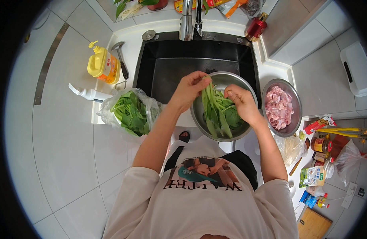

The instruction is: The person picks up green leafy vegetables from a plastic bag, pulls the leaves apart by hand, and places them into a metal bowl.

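Observation:
My left hand (pixel 189 89) pinches a bunch of leafy green stems (pixel 213 107) near their upper ends. The leaves hang down over a round stainless steel bowl (pixel 198 122). More cut or loose greens (pixel 232 116) lie inside that bowl, which sits at the front right of the black sink (pixel 171 74). My right hand (pixel 243 103) is over the bowl's right side with its fingers curled. Whether a stem is between those fingers is hidden. On the left, an open clear plastic bag (pixel 153 104) holds further leafy greens (pixel 131 113).
A metal bowl (pixel 297 104) of raw meat pieces (pixel 279 107) stands right of the sink. Left are a yellow pump bottle (pixel 101 64), a ladle (pixel 121 59) and a white spray bottle (pixel 91 94). The chrome faucet (pixel 186 27) rises behind. Jars and packets (pixel 313 176) crowd the right counter.

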A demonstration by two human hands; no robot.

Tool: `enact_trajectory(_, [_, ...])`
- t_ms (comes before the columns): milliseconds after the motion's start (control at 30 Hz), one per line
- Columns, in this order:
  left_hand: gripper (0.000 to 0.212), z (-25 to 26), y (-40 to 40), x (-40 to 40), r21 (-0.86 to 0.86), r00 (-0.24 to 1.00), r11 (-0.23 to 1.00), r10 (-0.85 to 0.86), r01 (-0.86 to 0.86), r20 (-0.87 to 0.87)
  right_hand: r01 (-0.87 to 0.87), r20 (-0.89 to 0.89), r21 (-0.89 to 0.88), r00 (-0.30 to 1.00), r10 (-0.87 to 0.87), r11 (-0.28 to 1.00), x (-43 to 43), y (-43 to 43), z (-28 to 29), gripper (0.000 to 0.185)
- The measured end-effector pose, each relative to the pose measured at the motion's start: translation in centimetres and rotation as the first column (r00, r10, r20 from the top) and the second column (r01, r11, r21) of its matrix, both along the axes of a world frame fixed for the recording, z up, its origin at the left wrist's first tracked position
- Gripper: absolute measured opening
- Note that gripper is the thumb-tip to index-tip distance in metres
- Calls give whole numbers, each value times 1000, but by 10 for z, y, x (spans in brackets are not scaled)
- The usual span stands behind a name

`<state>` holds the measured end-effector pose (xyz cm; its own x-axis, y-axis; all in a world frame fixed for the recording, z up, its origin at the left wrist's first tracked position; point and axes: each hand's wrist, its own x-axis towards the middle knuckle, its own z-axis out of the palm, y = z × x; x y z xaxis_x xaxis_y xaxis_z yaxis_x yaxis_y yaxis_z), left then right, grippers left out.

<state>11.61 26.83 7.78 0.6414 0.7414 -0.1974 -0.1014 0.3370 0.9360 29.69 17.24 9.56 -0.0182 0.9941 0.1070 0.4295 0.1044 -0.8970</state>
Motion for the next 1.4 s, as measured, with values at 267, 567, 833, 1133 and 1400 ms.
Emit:
enact_trajectory(267, [17, -7, -4, 5, -13, 996, 1000, -4, 3, -91, 164, 53, -2, 985, -163, 987, 4, 3, -62, 36])
enact_trajectory(567, [13, -3, -9, 18, 290, 978, 952, -36, 96, -207, 27, -108, -116, 993, -39, 993, -12, 6, -25, 12])
enact_trajectory(833, [12, 0, -11, 23, 389, 964, 914, -7, 113, -264, 114, 236, 179, 959, -155, 977, -25, 5, -14, 7])
enact_trajectory(1133, [12, -7, -6, 15, 28, 981, 985, -171, 169, 92, 84, 53, 136, 994, -92, 987, -17, 2, -9, 10])
enact_trajectory(1400, [18, -8, 1, 10, -233, 921, 970, 32, 65, 389, 197, -319, 18, 930, -181, 980, -6, 4, -25, 19])
